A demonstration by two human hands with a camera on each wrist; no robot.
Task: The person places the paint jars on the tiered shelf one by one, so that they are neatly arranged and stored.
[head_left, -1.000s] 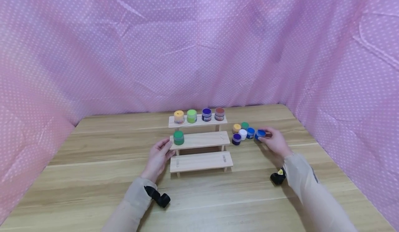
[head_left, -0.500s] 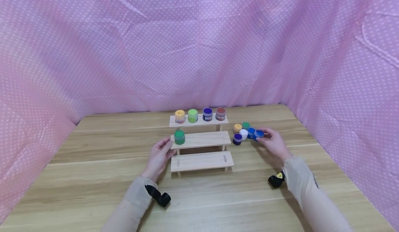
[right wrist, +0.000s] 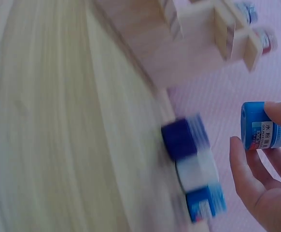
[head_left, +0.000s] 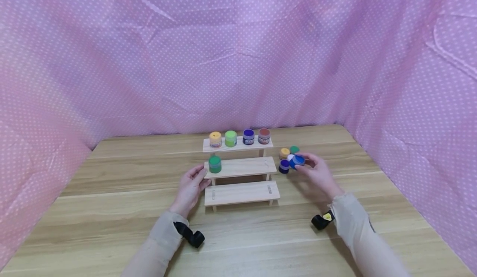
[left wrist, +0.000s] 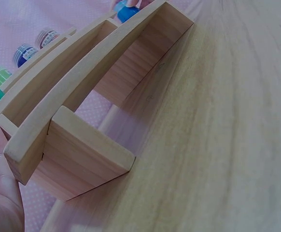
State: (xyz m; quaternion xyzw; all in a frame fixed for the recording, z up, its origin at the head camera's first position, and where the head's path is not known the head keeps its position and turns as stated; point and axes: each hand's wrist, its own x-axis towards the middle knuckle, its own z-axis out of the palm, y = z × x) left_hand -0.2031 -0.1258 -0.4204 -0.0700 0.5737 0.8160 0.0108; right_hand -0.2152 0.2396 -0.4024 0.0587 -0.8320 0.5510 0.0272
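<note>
My right hand (head_left: 318, 174) pinches a blue gouache paint jar (right wrist: 257, 126) between thumb and fingers. In the right wrist view this jar is lifted off the table. Below and beside it stand a dark purple jar (head_left: 284, 166), a partly hidden white jar (right wrist: 198, 171), another blue jar (right wrist: 201, 205), a yellow jar (head_left: 284, 152) and a green jar (head_left: 294, 149). My left hand (head_left: 189, 189) holds the left end of the middle tier of a three-tier wooden stand (head_left: 244, 167). Near its thumb, a green jar (head_left: 215, 164) sits on that tier.
Along the stand's top tier are a yellow jar (head_left: 215, 139), a lime green jar (head_left: 230, 138), a dark blue jar (head_left: 248, 137) and a brownish red jar (head_left: 264, 136). Pink dotted cloth (head_left: 238, 61) hangs behind and beside the wooden table (head_left: 242, 239).
My right hand has picked up the blue jar from the right end of the group and carried it left over the neighbouring jars. The left hand stays at the stand.
</note>
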